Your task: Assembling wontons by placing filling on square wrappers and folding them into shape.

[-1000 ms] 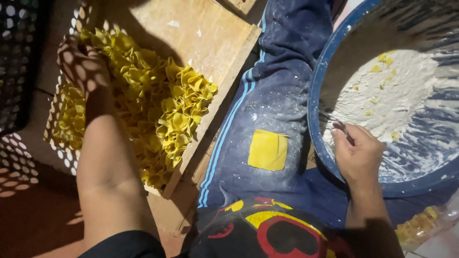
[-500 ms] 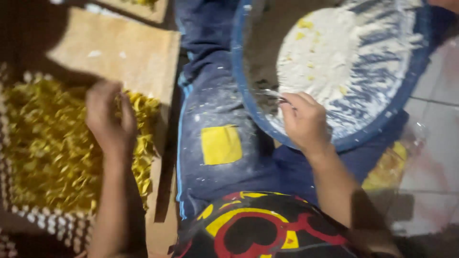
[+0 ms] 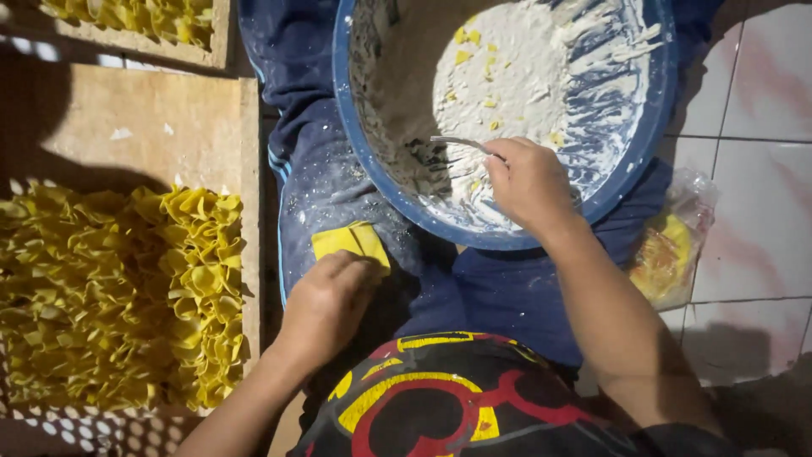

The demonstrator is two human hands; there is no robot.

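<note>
tiled floor on the right, wooden board (image 3: 169, 127) on the left. since a moment ago my left hand (image 3: 326, 305) has come off the pile of folded yellow wrappers (image 3: 127, 296) and now pinches a flat yellow wrapper square (image 3: 348, 241) on my flour-dusted knee, so a fresh piece is in hand. my right hand (image 3: 529, 182) stays closed round a fork (image 3: 457, 142) inside the blue bowl (image 3: 355, 144) of white paste. square looks thin, soft, slightly creased
</note>
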